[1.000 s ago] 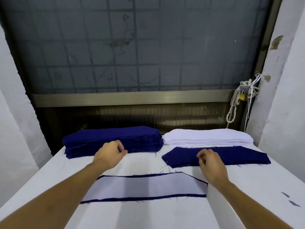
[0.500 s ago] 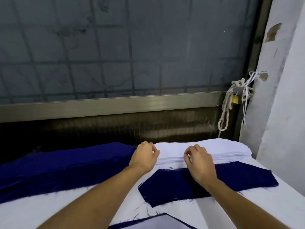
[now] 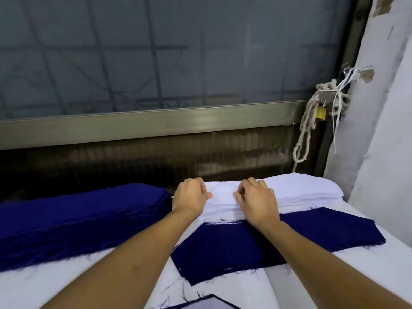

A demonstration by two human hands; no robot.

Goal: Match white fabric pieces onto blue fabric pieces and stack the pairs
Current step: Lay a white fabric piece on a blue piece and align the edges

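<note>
A stack of white fabric pieces (image 3: 301, 190) lies at the back right of the white table (image 3: 334, 275). Both my hands rest on its left part. My left hand (image 3: 189, 197) and my right hand (image 3: 256, 201) have curled fingers pinching the top white piece, which bunches slightly between them. A single blue fabric piece (image 3: 234, 248) lies flat just in front of the white stack, under my right forearm. A thick stack of blue pieces (image 3: 78, 215) sits to the left. A white-on-blue pair (image 3: 214, 303) peeks in at the bottom edge.
Behind the table runs a metal rail (image 3: 156, 123) under a dark gridded window. A rope with a yellow padlock (image 3: 321, 112) hangs at the back right. A white wall (image 3: 390, 152) stands close on the right side of the table.
Both hands moved forward from the single blue piece and blue stack onto the white stack and closed on its top layer. The view shifted right and forward.
</note>
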